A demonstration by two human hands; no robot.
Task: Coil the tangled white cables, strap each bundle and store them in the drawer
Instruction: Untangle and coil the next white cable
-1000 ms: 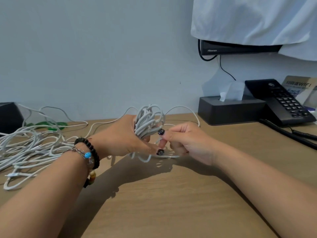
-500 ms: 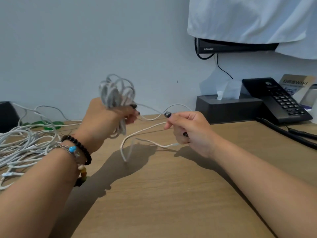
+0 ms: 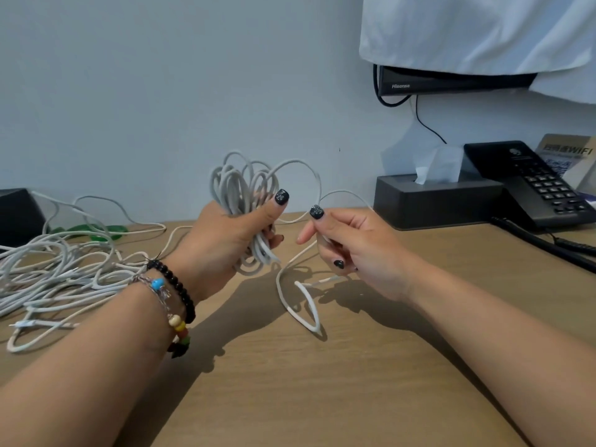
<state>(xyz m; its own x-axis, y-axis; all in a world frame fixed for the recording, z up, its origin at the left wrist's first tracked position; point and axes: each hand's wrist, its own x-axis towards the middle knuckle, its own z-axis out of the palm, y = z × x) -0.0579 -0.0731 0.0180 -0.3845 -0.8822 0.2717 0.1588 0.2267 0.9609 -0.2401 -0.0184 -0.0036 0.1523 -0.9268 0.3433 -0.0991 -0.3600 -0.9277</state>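
Now left hand [image 3: 225, 240] grips coil [image 3: 245, 195]; right hand [image 3: 351, 250] pinches tail [image 3: 300, 295].

The left hand [image 3: 225, 243] has carried the coiled bundle [image 3: 245, 201] rightward.

Matt white cables [image 3: 245, 201], wood-look desk [image 3: 322, 382], perhaps laminate; glossy plastic phone [image 3: 529, 185].

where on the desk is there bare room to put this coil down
Bare wood lies in front, between the forearms, below the loose cable end. Left is crowded by the tangled cables; back right holds the tissue box and phone.
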